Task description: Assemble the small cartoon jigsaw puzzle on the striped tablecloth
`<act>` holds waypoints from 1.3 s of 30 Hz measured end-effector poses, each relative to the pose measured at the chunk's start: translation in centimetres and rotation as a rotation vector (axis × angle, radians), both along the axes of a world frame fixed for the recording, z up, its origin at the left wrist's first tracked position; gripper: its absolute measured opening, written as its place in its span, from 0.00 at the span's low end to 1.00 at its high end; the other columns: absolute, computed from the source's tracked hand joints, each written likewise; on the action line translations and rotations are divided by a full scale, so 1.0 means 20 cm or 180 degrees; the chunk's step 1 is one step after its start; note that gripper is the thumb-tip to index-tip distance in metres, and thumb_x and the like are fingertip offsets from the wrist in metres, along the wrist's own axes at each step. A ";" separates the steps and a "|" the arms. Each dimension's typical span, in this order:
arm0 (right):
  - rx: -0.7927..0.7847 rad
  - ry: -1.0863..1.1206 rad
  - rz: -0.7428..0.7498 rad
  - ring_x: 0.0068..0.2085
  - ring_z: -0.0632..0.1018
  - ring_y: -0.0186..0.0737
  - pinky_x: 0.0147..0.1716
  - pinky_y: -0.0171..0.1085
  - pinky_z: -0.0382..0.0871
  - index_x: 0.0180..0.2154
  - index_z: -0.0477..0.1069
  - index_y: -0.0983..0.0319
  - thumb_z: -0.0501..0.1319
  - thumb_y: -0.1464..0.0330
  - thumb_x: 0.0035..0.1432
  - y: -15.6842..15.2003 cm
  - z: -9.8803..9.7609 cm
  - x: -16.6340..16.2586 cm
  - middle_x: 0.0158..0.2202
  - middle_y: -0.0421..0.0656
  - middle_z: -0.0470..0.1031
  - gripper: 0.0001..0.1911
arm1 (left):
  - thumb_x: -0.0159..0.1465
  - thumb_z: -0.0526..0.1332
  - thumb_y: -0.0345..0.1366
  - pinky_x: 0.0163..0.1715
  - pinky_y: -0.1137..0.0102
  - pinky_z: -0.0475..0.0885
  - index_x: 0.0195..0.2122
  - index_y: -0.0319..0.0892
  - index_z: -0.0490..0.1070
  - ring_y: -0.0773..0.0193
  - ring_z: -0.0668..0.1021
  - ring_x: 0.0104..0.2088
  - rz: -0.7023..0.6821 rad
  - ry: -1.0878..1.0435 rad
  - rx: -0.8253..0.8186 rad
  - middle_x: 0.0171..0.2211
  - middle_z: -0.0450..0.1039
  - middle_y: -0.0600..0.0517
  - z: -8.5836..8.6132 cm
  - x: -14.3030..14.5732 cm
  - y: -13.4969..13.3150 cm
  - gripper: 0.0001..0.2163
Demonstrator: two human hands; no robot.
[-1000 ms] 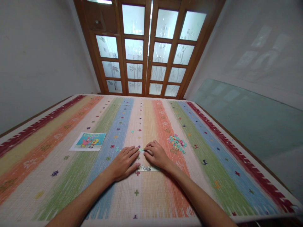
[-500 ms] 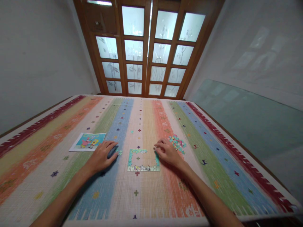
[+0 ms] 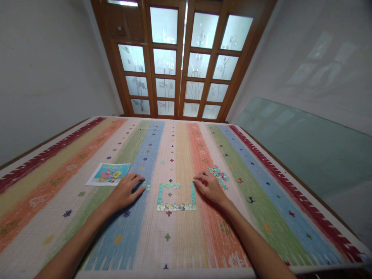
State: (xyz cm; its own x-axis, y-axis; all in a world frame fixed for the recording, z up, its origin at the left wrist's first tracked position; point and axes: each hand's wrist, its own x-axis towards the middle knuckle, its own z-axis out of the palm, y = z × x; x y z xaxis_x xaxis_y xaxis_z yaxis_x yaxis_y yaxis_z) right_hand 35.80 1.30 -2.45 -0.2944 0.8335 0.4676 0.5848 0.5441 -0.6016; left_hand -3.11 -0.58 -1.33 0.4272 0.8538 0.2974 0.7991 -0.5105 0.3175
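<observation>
A partly built jigsaw frame (image 3: 176, 197), a hollow rectangle of joined edge pieces, lies on the striped mat (image 3: 186, 240) between my hands. My left hand (image 3: 126, 191) rests flat on the mat left of the frame, fingers spread toward a loose teal piece (image 3: 148, 187). My right hand (image 3: 209, 187) lies on the mat just right of the frame, fingers loosely curved and apart, holding nothing I can see. A heap of loose puzzle pieces (image 3: 219, 174) sits just beyond my right hand.
A cartoon reference picture (image 3: 108, 173) lies at the left of the mat, beyond my left hand. Wooden doors with frosted glass panes (image 3: 180, 62) stand at the far end. A leaning glass sheet (image 3: 305, 143) is along the right wall.
Both hands have drawn apart from the middle, uncovering the puzzle frame. The left hand went left toward the picture, the right hand went right toward the heap of pieces.
</observation>
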 end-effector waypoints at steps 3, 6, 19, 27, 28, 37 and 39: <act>-0.0003 0.0009 -0.0013 0.37 0.76 0.43 0.39 0.42 0.71 0.37 0.80 0.61 0.61 0.68 0.64 0.00 0.00 0.00 0.35 0.45 0.75 0.09 | 0.68 0.57 0.49 0.52 0.54 0.71 0.51 0.44 0.73 0.51 0.77 0.48 -0.0106 0.0002 -0.0001 0.47 0.74 0.44 0.00 0.01 0.00 0.18; -0.0003 0.0005 0.0004 0.37 0.76 0.42 0.39 0.42 0.70 0.36 0.80 0.62 0.61 0.68 0.64 0.00 0.00 0.00 0.35 0.46 0.75 0.09 | 0.69 0.57 0.47 0.52 0.54 0.71 0.48 0.45 0.75 0.51 0.76 0.49 -0.0198 0.0007 -0.0036 0.48 0.74 0.44 -0.01 0.03 0.00 0.15; -0.0112 -0.0016 0.0059 0.36 0.76 0.41 0.40 0.41 0.71 0.36 0.80 0.61 0.61 0.69 0.64 0.00 0.01 -0.04 0.35 0.45 0.76 0.08 | 0.67 0.58 0.46 0.39 0.60 0.75 0.36 0.46 0.73 0.57 0.78 0.35 -0.0305 -0.0770 -0.0612 0.34 0.77 0.49 0.07 0.15 0.03 0.11; -0.0178 0.0048 0.0756 0.43 0.77 0.43 0.43 0.41 0.72 0.48 0.77 0.60 0.65 0.68 0.63 -0.07 0.10 -0.15 0.41 0.46 0.77 0.12 | 0.67 0.59 0.45 0.34 0.64 0.74 0.37 0.43 0.76 0.60 0.77 0.31 -0.0420 -0.1435 -0.0843 0.33 0.79 0.48 0.13 0.42 0.02 0.12; -0.0145 0.0057 0.0861 0.45 0.77 0.43 0.44 0.41 0.72 0.50 0.76 0.60 0.66 0.69 0.62 -0.08 0.11 -0.16 0.42 0.47 0.77 0.14 | 0.67 0.59 0.45 0.34 0.64 0.74 0.37 0.43 0.77 0.60 0.77 0.32 -0.0443 -0.1487 -0.0863 0.33 0.79 0.48 0.12 0.46 0.02 0.12; 0.0320 0.0033 0.0915 0.43 0.77 0.44 0.43 0.40 0.72 0.47 0.76 0.60 0.67 0.70 0.62 -0.09 0.07 -0.23 0.40 0.46 0.77 0.10 | 0.65 0.62 0.42 0.36 0.66 0.73 0.38 0.41 0.74 0.61 0.78 0.32 -0.0386 -0.2030 -0.1094 0.30 0.78 0.51 0.08 0.63 0.01 0.09; 0.0425 0.0064 0.0917 0.42 0.77 0.44 0.41 0.40 0.72 0.45 0.76 0.60 0.68 0.70 0.61 -0.08 0.05 -0.23 0.40 0.46 0.77 0.10 | 0.64 0.63 0.41 0.36 0.67 0.72 0.38 0.40 0.73 0.61 0.78 0.31 -0.0349 -0.2200 -0.1206 0.30 0.78 0.51 0.07 0.64 0.01 0.09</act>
